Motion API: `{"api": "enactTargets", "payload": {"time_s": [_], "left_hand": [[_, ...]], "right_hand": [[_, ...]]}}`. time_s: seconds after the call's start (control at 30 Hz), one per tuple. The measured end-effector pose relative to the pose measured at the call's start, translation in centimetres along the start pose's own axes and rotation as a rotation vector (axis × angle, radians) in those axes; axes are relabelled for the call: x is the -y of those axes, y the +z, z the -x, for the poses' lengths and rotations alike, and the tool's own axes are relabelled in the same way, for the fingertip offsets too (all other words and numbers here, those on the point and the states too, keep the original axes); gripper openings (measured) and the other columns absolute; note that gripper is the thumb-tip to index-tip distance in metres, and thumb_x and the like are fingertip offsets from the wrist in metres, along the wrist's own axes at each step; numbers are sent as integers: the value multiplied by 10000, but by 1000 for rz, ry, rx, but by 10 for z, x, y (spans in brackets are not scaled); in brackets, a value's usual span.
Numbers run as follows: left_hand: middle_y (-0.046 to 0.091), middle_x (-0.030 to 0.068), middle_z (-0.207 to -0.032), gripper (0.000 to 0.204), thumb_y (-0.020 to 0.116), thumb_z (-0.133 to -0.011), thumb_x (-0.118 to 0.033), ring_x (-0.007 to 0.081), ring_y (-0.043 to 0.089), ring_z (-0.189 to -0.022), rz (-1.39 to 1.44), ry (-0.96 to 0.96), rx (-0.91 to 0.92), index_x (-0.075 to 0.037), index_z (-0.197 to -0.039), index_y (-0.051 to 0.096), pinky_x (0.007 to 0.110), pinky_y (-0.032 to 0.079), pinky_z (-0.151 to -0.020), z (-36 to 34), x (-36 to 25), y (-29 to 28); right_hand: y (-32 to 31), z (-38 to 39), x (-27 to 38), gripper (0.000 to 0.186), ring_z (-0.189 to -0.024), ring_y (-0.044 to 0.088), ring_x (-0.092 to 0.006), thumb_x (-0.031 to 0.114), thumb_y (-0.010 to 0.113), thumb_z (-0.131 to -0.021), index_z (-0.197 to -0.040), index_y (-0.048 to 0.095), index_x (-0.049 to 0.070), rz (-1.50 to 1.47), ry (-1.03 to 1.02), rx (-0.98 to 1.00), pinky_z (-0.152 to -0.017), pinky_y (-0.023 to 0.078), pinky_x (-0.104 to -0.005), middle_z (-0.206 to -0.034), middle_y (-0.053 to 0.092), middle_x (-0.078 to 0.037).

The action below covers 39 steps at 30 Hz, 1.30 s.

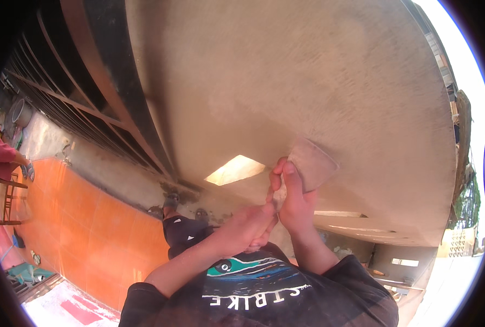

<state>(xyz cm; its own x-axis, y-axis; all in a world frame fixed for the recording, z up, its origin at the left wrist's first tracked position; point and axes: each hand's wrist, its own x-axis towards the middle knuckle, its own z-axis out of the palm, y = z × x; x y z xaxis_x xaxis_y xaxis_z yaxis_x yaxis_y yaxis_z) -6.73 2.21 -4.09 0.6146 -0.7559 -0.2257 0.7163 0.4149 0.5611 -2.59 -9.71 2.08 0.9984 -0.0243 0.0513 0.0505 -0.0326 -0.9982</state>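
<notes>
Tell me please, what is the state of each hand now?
Left hand: closed; whether holding anything cannot be told.
Right hand: closed, holding the flat tool.

Bare wall (307,65) free above right fingers (292,177); dark bars (87,46) block left.

Shirt (335,294): ours, black, short-sleeved, green-and-blue print (253,274), white lettering (257,298) nearer.
Legwear (181,230): we wear dark cloth, small white marks (191,237).

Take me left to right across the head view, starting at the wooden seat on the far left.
Wooden seat → orange tiled floor → left hand → right hand → flat-bladed hand tool → green foliage.
</notes>
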Motion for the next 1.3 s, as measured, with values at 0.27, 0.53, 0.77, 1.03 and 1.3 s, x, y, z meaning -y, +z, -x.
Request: {"api": "enactTargets", "payload": {"time_s": [0.27,0.53,0.77,1.03,1.3], "left_hand": [[365,-7,-541,533,323,-1013,-576,51,263,-407,27,-7,69,-74,-897,461,220,206,-386,2,-1,-3],[370,-12,-564,516,347,-1020,-544,46,287,-435,26,41,10,-84,-810,446,220,218,-393,3,-1,-7],[365,-10,-548,508,337,-1018,-556,48,253,-405,97,28,70,-82,-892,470,219,196,-376,3,-1,-6],[366,-1,-543,502,341,-1021,-544,54,244,-398,113,19,64,-75,-900,473,223,194,-367,6,-1,-6],[376,-2,-547,517,336,-1017,-558,54,252,-399,131,-2,73,-74,-895,472,221,197,-367,8,-3,-10]], "right_hand": [[4,1,1,239,-651,480,-76,207,438,-1025,-896,535,31,-11,47,-60,-519,452,-234,-716,494,-21],[7,-4,-3,221,-641,477,-71,190,438,-1025,-899,535,37,50,17,13,-514,444,-227,-715,495,-15],[9,-3,0,210,-646,471,-70,187,442,-1025,-926,545,32,31,56,-16,-515,442,-231,-718,490,-10],[11,-3,-3,196,-638,471,-79,186,448,-1019,-943,541,32,35,7,19,-502,424,-234,-730,486,-13],[16,-6,1,184,-605,474,-97,172,461,-1004,-941,548,23,59,22,43,-483,429,-243,-737,507,-39]]}}
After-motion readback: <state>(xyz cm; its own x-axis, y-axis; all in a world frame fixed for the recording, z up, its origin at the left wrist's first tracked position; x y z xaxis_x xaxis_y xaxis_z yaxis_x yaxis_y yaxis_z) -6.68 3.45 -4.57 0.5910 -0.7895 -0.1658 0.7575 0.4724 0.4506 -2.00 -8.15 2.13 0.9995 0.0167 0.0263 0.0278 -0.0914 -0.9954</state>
